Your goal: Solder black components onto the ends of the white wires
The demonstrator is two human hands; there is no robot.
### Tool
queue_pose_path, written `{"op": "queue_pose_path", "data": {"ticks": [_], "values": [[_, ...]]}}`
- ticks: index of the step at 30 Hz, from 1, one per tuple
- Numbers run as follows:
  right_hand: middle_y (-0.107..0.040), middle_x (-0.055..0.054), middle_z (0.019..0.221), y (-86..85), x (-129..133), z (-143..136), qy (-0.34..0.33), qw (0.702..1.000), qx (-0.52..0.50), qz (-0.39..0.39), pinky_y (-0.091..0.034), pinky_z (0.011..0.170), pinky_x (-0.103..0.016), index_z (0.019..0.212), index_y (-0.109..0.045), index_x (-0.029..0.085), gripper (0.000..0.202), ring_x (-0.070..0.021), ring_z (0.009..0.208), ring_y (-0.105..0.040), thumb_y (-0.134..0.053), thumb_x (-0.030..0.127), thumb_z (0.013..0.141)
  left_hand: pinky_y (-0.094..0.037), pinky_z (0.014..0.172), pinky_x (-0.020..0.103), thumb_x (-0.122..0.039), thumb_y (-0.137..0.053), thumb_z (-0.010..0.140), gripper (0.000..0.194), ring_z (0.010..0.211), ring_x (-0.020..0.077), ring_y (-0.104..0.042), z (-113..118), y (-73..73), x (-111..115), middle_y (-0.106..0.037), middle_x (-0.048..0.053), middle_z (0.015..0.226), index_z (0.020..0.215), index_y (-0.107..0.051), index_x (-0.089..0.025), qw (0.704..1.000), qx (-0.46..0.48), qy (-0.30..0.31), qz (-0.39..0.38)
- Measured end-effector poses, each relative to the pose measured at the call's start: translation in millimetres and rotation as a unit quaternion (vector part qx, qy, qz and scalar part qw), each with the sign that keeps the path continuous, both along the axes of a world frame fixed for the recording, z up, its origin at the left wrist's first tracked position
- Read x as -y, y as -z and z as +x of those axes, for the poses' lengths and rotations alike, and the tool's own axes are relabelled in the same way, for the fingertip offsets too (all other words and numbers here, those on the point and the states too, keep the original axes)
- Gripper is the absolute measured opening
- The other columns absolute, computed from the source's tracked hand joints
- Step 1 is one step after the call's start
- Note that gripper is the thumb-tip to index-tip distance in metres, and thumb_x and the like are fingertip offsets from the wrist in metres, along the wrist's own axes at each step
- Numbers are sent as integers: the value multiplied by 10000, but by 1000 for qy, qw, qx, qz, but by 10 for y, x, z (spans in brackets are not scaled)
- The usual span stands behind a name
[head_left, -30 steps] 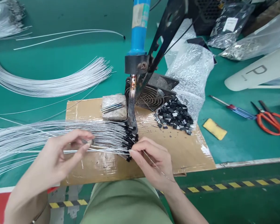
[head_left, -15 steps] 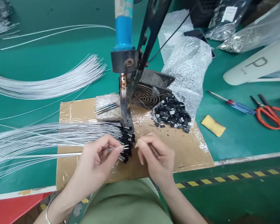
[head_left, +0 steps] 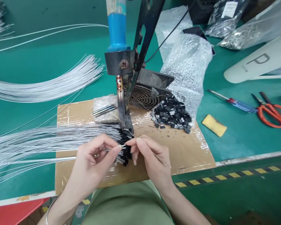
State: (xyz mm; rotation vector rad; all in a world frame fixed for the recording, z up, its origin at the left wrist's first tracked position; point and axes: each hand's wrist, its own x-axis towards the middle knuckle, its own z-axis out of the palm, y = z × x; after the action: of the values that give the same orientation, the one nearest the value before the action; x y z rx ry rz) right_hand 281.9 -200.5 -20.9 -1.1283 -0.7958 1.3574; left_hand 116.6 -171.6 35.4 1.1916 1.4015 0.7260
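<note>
A screwdriver [head_left: 236,102] lies beside orange-handled scissors [head_left: 267,107]; beyond them, probably a white cup [head_left: 253,67].

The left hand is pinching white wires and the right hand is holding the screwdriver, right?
Not quite: the right hand is holding a thin silvery wire. The head view shows the screwdriver lying on the green table. The left hand is indeed pinching white wires.

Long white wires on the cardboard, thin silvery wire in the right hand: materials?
Long white wires: probably plastic-sheathed, smooth, with pale glossy highlights.
Thin silvery wire in the right hand: apparently bare metal by its grey sheen, possibly solder; alloy can't be told.
</note>
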Motion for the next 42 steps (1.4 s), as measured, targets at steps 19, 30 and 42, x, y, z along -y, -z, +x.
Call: {"op": "queue_pose_path", "data": {"ticks": [19,30,42], "values": [[-682,17,690,-54,-37,-97,-27,993,-105,-50,-432,440,-165,877,-882,271,54,-41,462,-528,-830,256,882,-369,553,260,-339,-669,991,191,661,135,-589,-74,72,27,-688,2,745,854,-701,-212,997,-45,58,28],[-670,13,591,-81,-115,10,-76,976,-158,-130,-388,389,-177,777,-864,208,101,-64,438,-502,-872,305,802,-333,535,270,-335,-668,984,201,620,131,-539,-89,54,14,-678,2,707,840,-715,-203,994,-68,82,24],[-649,8,597,-108,-104,-41,-56,968,-193,-150,-397,391,-184,736,-846,196,134,-70,457,-481,-864,320,785,-390,559,262,-318,-672,981,197,663,151,-605,-15,67,36,-717,30,748,840,-729,-193,997,-48,45,32]]}}
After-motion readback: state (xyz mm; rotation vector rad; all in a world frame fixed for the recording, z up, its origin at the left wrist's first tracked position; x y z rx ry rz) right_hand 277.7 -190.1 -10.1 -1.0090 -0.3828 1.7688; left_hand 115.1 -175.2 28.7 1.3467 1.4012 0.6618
